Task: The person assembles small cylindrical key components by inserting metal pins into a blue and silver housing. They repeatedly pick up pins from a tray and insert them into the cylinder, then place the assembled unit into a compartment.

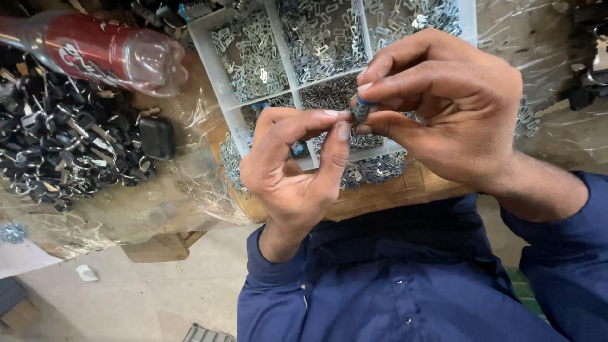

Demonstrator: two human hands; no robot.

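Small part: a tiny blue-and-metal piece [361,107], pinched between both my hands, up in front of my chest and above the tray.
Long axis: it looks to run roughly up and down in the head view, blue end uppermost, metal end below; too much is hidden by my fingertips to say more.
Left hand: my left hand [294,161] is curled, thumb and forefinger closed onto the part's left side, the other fingers folded loosely into the palm.
Right hand: my right hand [456,107] comes in from the right, fingers bunched, thumb and forefinger tips tight on the same part from above and the right.
Below the hands: a white divided tray [204,44], its compartments heaped with small silver metal clips [253,60]; my hands cover its near compartments.
Spill: more clips lie loose on the wooden board [380,196] just outside the tray's near edge.
Left side: a pile of black parts [57,145] on clear plastic sheet, well apart from my hands.
Top left: a plastic bottle with a red label [101,50] lying on its side, beside the tray.
Me: blue shirt sleeves [405,278] fill the bottom.
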